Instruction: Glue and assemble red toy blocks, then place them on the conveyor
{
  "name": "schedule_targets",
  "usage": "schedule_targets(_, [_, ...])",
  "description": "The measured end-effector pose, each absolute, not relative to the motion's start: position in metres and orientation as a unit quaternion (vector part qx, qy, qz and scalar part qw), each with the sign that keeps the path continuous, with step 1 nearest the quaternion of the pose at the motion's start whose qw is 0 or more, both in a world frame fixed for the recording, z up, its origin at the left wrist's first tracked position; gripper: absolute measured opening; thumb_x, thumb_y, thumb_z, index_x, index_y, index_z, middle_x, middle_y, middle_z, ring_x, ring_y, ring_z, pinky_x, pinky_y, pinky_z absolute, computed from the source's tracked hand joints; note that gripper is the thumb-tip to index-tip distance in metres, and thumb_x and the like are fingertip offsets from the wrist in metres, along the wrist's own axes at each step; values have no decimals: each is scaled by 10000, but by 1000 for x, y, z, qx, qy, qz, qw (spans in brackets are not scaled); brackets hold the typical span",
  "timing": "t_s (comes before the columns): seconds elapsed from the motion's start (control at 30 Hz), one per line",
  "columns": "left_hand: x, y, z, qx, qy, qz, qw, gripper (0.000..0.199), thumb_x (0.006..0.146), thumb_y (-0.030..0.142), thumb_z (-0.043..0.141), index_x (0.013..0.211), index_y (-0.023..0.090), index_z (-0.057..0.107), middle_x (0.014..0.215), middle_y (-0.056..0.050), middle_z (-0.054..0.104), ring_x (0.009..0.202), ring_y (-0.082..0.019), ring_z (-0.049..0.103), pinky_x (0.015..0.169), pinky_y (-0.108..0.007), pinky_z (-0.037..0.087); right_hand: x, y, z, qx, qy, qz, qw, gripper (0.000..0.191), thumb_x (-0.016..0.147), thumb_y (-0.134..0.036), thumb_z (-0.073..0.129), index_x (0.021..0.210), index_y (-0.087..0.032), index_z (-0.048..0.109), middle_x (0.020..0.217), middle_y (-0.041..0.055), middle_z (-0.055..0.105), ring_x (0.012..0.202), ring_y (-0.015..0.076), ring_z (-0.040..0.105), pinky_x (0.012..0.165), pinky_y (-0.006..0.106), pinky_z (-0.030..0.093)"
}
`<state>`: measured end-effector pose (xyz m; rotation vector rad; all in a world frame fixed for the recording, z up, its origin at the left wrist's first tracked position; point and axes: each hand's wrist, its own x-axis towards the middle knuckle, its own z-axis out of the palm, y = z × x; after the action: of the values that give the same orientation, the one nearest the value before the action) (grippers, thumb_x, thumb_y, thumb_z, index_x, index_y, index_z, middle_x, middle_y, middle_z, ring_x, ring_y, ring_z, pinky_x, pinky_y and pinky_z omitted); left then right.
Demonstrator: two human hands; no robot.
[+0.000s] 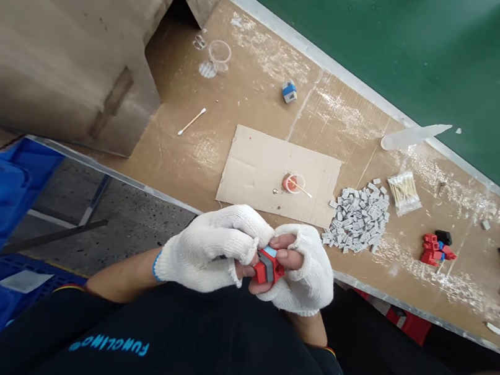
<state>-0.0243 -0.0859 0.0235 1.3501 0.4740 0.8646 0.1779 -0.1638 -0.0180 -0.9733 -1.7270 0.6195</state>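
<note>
Between both hands, close to my body at the table's front edge, is a small red plastic toy part [270,268] with a grey stripe and a light blue patch. My left hand [217,245], in a white knit glove with bare fingertips, pinches its left side. From the right, my right hand [301,267], gloved the same way, grips it with thumb and fingers. Its underside is hidden by the fingers. Just beyond the hands lies a cardboard sheet [257,167]. A small cup [294,183] of reddish stuff stands on it, a cotton swab [303,190] resting across the cup.
Right of the sheet are a pile of small grey pieces [361,216], a bag of swabs [404,193] and red toy parts [435,248]. A white-blue block [289,91] and a loose swab [192,122] lie farther back. A large cardboard box [74,42] stands left.
</note>
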Motion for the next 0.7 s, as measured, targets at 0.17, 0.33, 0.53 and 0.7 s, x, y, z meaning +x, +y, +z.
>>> schedule_targets(0.17, [-27, -88, 19, 557, 173, 364, 726, 463, 1207, 471, 625, 840, 206, 721, 717, -70, 725, 600, -229, 739, 581, -348, 670, 173, -163, -6, -420, -704, 256, 512, 670, 970, -479, 980, 1526, -299, 654, 1033, 44, 843, 929, 295, 900, 858, 491, 802])
schedule_targets(0.33, [-36, -92, -2, 626, 183, 449, 610, 252, 1057, 308, 885, 899, 231, 704, 1012, -121, 841, 934, -277, 851, 867, -405, 742, 169, -158, 0, -433, -697, 209, 532, 538, 993, -377, 961, 1452, -265, 704, 1023, 56, 838, 880, 283, 875, 734, 438, 771])
schedule_targets(0.53, [-33, -91, 4, 689, 168, 481, 516, 226, 1117, 247, 812, 978, 234, 634, 1032, -113, 834, 1000, -245, 865, 888, -343, 739, 168, -166, -13, -450, -684, 222, 530, 459, 1034, -371, 903, 1426, -303, 672, 1056, 55, 825, 890, 286, 883, 733, 451, 784])
schedule_targets(0.7, [-34, -94, 5, 691, 151, 473, 526, 266, 1094, 182, 824, 949, 240, 609, 977, -89, 829, 954, -236, 856, 875, -352, 738, 178, -187, -28, -481, -676, 305, 467, 553, 929, -436, 997, 1356, -356, 655, 1155, 68, 825, 914, 313, 899, 715, 474, 791])
